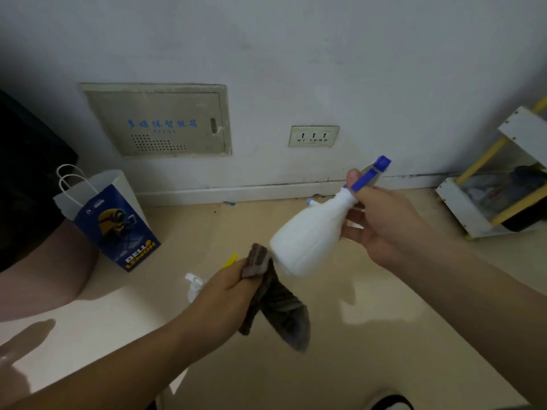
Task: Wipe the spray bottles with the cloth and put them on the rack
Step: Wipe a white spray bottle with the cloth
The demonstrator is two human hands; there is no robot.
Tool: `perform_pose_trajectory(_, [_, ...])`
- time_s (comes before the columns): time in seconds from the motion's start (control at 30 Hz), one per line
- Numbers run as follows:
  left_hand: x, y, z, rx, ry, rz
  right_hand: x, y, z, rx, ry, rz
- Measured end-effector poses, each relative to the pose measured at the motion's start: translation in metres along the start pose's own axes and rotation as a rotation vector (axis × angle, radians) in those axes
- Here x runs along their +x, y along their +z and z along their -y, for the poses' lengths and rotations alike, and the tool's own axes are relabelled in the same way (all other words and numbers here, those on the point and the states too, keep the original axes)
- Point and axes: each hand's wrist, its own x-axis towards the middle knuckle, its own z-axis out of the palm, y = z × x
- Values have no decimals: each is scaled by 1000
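My right hand (381, 226) grips a white spray bottle (310, 238) at its neck, just under the blue trigger head (371, 174). The bottle is tilted, its base pointing down to the left. My left hand (228, 288) holds a dark brownish cloth (278, 303), whose upper fold touches the bottle's base while the rest hangs down. A second spray bottle (194, 284), with a white head and a yellow part, lies on the floor behind my left hand, mostly hidden. The white and yellow rack (461, 199) stands at the far right against the wall.
A blue and white paper bag (115, 223) stands on the beige floor at the left. Another person's leg (44, 270) is beside it. The wall holds a panel box (159, 119) and a socket (313, 136). A shoe (390, 402) shows at the bottom edge.
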Motion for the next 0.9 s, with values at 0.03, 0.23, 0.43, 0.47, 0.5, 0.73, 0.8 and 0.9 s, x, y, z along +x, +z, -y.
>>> perform_pose_trajectory(0.03, [-2, 0, -5, -50, -16, -25, 0, -2, 1, 5, 16, 4])
perform_pose_trajectory(0.23, [-3, 1, -28, -298, -72, -204, -6, 2, -5, -80, 43, 62])
perform_pose_trajectory(0.43, [-13, 16, -28, 338, 146, -104, -17, 11, -9, -155, 49, 62])
perform_pose_trajectory(0.47, [-14, 17, -29, 344, 136, -132, -18, 12, -9, -158, 54, 75])
perform_pose_trajectory(0.5, [-14, 16, -29, 299, 124, -137, -20, 12, -9, -162, 57, 96])
perform_pose_trajectory(0.73, [-10, -5, -40, -123, 46, 169, -26, 8, 8, -148, 52, 465])
perform_pose_trajectory(0.8, [-9, -11, -38, -181, 17, 227, -27, 6, 13, -163, 23, 555])
perform_pose_trajectory(0.9, [-9, -13, -38, -279, 20, 236, -28, 8, 11, -217, -40, 500])
